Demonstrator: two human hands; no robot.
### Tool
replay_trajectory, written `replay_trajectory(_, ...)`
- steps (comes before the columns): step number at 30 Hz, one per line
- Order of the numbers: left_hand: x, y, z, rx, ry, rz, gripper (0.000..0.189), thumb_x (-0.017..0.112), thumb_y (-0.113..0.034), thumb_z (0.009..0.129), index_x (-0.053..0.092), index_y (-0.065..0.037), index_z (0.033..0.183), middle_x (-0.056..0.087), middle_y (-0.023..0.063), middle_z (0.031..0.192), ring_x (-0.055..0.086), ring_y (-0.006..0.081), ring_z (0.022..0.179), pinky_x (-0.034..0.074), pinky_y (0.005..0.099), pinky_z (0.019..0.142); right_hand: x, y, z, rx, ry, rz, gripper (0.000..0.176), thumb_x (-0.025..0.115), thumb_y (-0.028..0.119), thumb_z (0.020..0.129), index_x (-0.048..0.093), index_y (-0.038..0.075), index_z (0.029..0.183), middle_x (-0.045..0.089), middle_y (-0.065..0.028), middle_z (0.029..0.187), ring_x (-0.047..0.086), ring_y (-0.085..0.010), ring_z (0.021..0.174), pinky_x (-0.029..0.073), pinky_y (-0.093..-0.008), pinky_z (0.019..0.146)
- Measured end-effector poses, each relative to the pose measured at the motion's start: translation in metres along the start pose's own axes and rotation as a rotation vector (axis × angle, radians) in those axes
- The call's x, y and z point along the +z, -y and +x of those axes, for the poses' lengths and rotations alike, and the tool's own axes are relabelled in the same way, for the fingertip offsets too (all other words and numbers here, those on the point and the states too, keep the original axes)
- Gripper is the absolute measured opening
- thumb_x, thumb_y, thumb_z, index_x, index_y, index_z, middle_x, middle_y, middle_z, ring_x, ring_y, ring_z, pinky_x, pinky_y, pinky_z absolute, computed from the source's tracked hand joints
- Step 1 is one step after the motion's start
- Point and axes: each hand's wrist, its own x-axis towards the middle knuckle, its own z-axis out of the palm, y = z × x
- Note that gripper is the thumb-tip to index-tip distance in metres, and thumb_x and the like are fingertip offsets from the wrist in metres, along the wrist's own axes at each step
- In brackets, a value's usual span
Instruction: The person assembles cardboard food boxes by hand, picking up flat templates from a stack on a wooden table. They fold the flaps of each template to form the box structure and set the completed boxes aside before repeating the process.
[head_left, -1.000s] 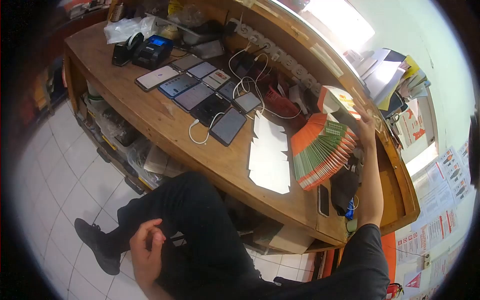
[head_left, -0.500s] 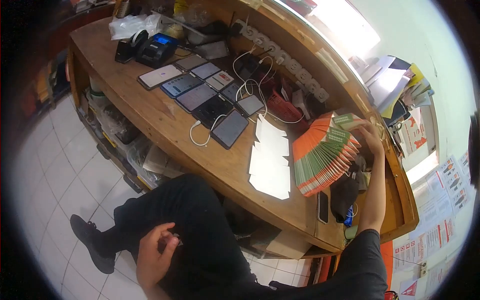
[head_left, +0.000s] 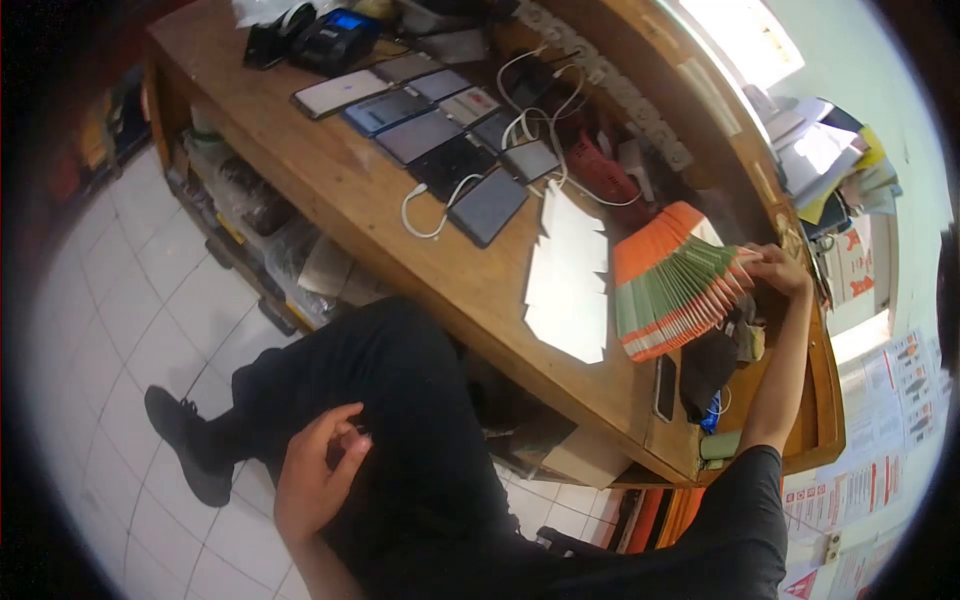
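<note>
My right hand (head_left: 782, 272) reaches over the desk's right end, its fingers pinching the near-right ends of a fanned row of orange-and-green printed cards (head_left: 680, 275). The fan overlaps itself closely, green bands in the middle and orange stripes toward the lower edge. Just left of it lies a white die-cut card sheet (head_left: 568, 280) with notched edges. My left hand (head_left: 325, 470) hovers by my dark-trousered thigh, fingers partly curled, thumb and forefinger apart, nothing visible between them.
Several phones lie in rows (head_left: 408, 135), near a white charging cable (head_left: 428, 235). A card terminal (head_left: 335, 42) stands at the far left. A red basket (head_left: 603, 172) and power strip (head_left: 600, 65) line the back. Another phone (head_left: 664, 388) and a black pouch (head_left: 706, 368) sit at right.
My right hand has drawn toward the card fan's lower right edge; the cards at the top that stuck out beside it now lie in line. The view has shifted a little.
</note>
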Motion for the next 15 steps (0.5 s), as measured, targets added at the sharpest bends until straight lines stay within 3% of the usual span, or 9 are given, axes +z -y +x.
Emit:
replay_trajectory(2, -0.002, -0.001, 0.000, 0.017, 0.013, 0.025, 0.033, 0.068, -0.009, 0.090, 0.063, -0.001, 0.122, 0.067, 0.0117, 0.087, 0.067, 0.0206, 0.081, 0.052, 0.0304, 0.076, 0.000, -0.001, 0.007, -0.239, 0.086, -0.094, 0.044, 0.077, 0.027, 0.084, 0.071, -0.005, 0.114, 0.052, -0.0194, 0.142, 0.047, -0.0279, 0.134, 0.040, -0.0398, 0.107)
replay_trajectory(6, -0.001, 0.002, 0.002, 0.027, 0.023, 0.031, 0.035, 0.070, -0.011, 0.090, 0.063, -0.003, 0.123, 0.067, 0.0114, 0.089, 0.067, 0.0219, 0.081, 0.052, 0.0329, 0.076, 0.039, 0.027, 0.004, -0.240, 0.217, 0.004, 0.066, 0.089, 0.038, 0.067, 0.072, -0.009, 0.110, 0.036, -0.0232, 0.155, 0.040, -0.0309, 0.138, 0.032, -0.0429, 0.112)
replay_trajectory(7, -0.001, 0.006, 0.001, 0.036, 0.012, 0.037, 0.036, 0.070, -0.012, 0.090, 0.062, -0.003, 0.124, 0.067, 0.0117, 0.090, 0.067, 0.0229, 0.080, 0.053, 0.0340, 0.077, 0.025, -0.005, 0.021, -0.122, 0.236, 0.013, 0.082, 0.088, 0.044, 0.067, 0.063, -0.008, 0.126, 0.041, -0.0219, 0.152, 0.042, -0.0300, 0.137, 0.034, -0.0417, 0.111)
replay_trajectory(8, 0.002, 0.010, 0.004, 0.083, 0.015, 0.057, 0.037, 0.071, -0.014, 0.090, 0.062, -0.004, 0.124, 0.067, 0.0119, 0.092, 0.067, 0.0242, 0.081, 0.053, 0.0352, 0.077, 0.068, 0.020, 0.008, -0.188, 0.370, 0.277, 0.102, 0.086, 0.049, 0.070, 0.043, -0.005, 0.145, 0.047, -0.0181, 0.147, 0.046, -0.0279, 0.133, 0.037, -0.0399, 0.108)
replay_trajectory(9, 0.004, 0.013, 0.006, 0.114, 0.010, 0.086, 0.038, 0.071, -0.017, 0.090, 0.061, -0.004, 0.124, 0.067, 0.0122, 0.093, 0.067, 0.0256, 0.081, 0.053, 0.0363, 0.077, 0.073, 0.029, 0.011, -0.267, 0.317, 0.064, 0.103, 0.082, 0.046, 0.078, 0.029, -0.001, 0.153, 0.052, -0.0143, 0.142, 0.050, -0.0267, 0.130, 0.040, -0.0396, 0.106)
replay_trajectory(11, 0.006, 0.012, 0.002, 0.125, 0.055, 0.112, 0.038, 0.069, -0.021, 0.092, 0.060, -0.003, 0.124, 0.068, 0.0136, 0.098, 0.067, 0.0283, 0.089, 0.053, 0.0395, 0.081, 0.096, 0.020, 0.003, -0.107, 0.137, 0.272, 0.087, 0.071, 0.048, 0.088, 0.035, 0.001, 0.152, 0.052, -0.0146, 0.143, 0.052, -0.0284, 0.129, 0.042, -0.0427, 0.105)
replay_trajectory(12, 0.009, 0.015, -0.001, 0.142, 0.064, 0.115, 0.039, 0.066, -0.023, 0.094, 0.059, -0.003, 0.127, 0.068, 0.0132, 0.099, 0.067, 0.0266, 0.090, 0.054, 0.0388, 0.080, 0.109, 0.034, 0.000, -0.006, 0.070, 0.170, 0.086, 0.068, 0.053, 0.090, 0.035, 0.004, 0.153, 0.050, -0.0163, 0.144, 0.052, -0.0307, 0.128, 0.041, -0.0426, 0.106)
replay_trajectory(13, 0.013, 0.020, -0.003, 0.178, 0.080, 0.118, 0.040, 0.064, -0.024, 0.096, 0.058, -0.003, 0.130, 0.067, 0.0127, 0.101, 0.067, 0.0248, 0.091, 0.054, 0.0380, 0.080, 0.125, 0.055, -0.011, 0.182, -0.025, 0.352, 0.067, 0.057, 0.048, 0.099, 0.043, 0.005, 0.149, 0.051, -0.0143, 0.141, 0.056, -0.0263, 0.122, 0.046, -0.0379, 0.101)
replay_trajectory(15, 0.027, 0.034, -0.009, 0.279, -0.014, 0.225, 0.044, 0.058, -0.028, 0.099, 0.053, -0.002, 0.134, 0.065, 0.0177, 0.110, 0.066, 0.0321, 0.103, 0.053, 0.0446, 0.090, 0.112, 0.035, 0.007, 0.108, -0.044, 0.270, 0.067, 0.056, 0.048, 0.099, 0.043, 0.005, 0.149, 0.051, -0.0145, 0.141, 0.056, -0.0267, 0.122, 0.046, -0.0380, 0.101)
